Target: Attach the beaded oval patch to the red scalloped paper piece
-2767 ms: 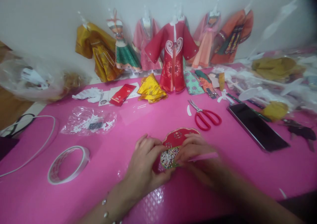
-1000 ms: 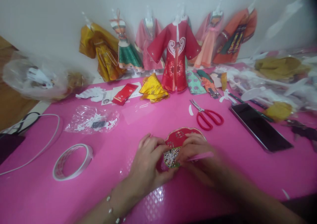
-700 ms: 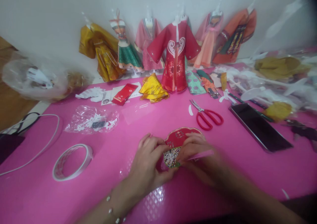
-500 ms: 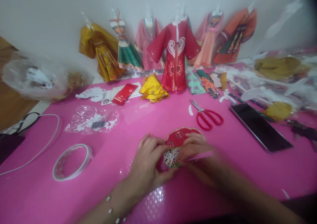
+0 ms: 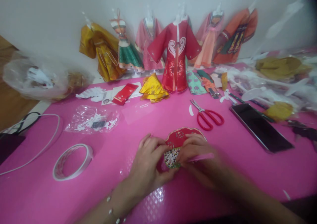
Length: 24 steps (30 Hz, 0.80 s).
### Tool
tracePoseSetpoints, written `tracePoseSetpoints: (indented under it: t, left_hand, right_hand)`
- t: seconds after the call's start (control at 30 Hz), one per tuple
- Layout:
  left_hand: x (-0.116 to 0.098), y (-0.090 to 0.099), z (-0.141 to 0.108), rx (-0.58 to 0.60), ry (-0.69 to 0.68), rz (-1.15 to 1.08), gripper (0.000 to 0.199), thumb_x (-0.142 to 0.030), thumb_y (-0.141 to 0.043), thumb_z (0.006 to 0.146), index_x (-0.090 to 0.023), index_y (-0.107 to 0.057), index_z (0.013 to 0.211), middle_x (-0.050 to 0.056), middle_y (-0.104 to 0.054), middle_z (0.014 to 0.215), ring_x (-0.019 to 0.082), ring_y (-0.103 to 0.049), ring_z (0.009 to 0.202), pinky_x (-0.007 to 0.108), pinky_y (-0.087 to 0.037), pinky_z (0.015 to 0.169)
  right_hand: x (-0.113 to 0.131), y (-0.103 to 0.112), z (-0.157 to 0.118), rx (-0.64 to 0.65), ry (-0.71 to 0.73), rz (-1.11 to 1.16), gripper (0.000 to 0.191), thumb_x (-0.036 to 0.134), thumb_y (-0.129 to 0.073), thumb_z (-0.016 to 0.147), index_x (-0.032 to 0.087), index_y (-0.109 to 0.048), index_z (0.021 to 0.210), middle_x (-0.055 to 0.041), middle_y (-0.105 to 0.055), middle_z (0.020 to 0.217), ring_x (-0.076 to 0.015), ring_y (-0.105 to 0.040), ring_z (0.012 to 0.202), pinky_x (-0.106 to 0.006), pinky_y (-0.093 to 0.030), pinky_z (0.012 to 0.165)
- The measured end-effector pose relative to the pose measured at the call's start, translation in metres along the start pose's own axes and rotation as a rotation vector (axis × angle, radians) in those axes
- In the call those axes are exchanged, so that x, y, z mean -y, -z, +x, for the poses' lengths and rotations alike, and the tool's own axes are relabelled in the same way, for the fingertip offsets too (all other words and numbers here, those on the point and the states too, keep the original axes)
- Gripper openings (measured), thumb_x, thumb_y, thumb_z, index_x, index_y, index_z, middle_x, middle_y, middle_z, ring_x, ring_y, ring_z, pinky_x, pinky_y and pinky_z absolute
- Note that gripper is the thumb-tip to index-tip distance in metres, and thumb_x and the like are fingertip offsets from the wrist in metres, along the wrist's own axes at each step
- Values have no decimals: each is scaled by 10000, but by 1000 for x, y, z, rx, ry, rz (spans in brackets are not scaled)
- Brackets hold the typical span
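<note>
At the front middle of the table, my left hand (image 5: 148, 159) pinches the left edge of a small black, white and yellow speckled patterned piece (image 5: 171, 158). Just behind this lies a red piece with a scalloped, patterned border (image 5: 180, 135); whether the two are joined, I cannot tell. My right hand (image 5: 198, 154) is closed at the right side of the speckled piece, its fingertips touching it. A thin pink stick-like tool (image 5: 201, 157) juts rightward from that hand, its tip hidden by the fingers.
Red-handled scissors (image 5: 210, 117) and a phone (image 5: 262, 127) lie beyond to the right. A tape roll (image 5: 86, 163) rests at left, near a clear bag of white pieces (image 5: 99, 121). Miniature garments, including a red robe (image 5: 170, 70), stand along the wall. Plastic-wrapped items (image 5: 284, 82) crowd the back right.
Hardly anything differs. My right hand and the pink tool have shifted very slightly, while my left hand keeps its pinch on the speckled piece.
</note>
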State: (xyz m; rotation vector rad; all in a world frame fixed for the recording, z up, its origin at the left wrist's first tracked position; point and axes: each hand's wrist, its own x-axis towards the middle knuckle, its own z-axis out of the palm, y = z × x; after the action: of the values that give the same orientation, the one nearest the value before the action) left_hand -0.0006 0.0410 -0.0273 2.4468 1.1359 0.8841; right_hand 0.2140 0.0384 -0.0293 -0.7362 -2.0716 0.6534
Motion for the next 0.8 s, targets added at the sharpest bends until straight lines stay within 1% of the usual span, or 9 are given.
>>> tracePoseSetpoints:
  t: [0.4, 0.63, 0.8]
  left_hand:
    - [0, 0, -1, 5, 9, 13, 468, -289, -808, 674, -230, -568, 1071, 51, -607, 1007, 255, -593, 929, 588, -365, 1006]
    - [-1, 0, 0, 3, 12, 10, 456, -277, -807, 667, -210, -584, 1059, 56, -609, 997, 258, -594, 926, 585, -362, 1006]
    - [0, 1, 0, 8, 7, 8, 460, -263, -816, 661, -206, -588, 1057, 58, -608, 993, 259, -592, 920, 599, -366, 1000]
  right_hand:
    - [-2, 0, -1, -30, 11, 9, 185, 75, -562, 875, 239, -547, 960, 8, -657, 867, -193, -574, 901, -403, -445, 856]
    - [1, 1, 0, 11, -18, 15, 159, 81, -563, 887, 231, -548, 938, 10, -658, 855, -186, -568, 891, -400, -441, 858]
    - [1, 1, 1, 4, 1, 17, 163, 76, -551, 890, 231, -551, 942, 11, -657, 851, -183, -561, 877, -396, -448, 839]
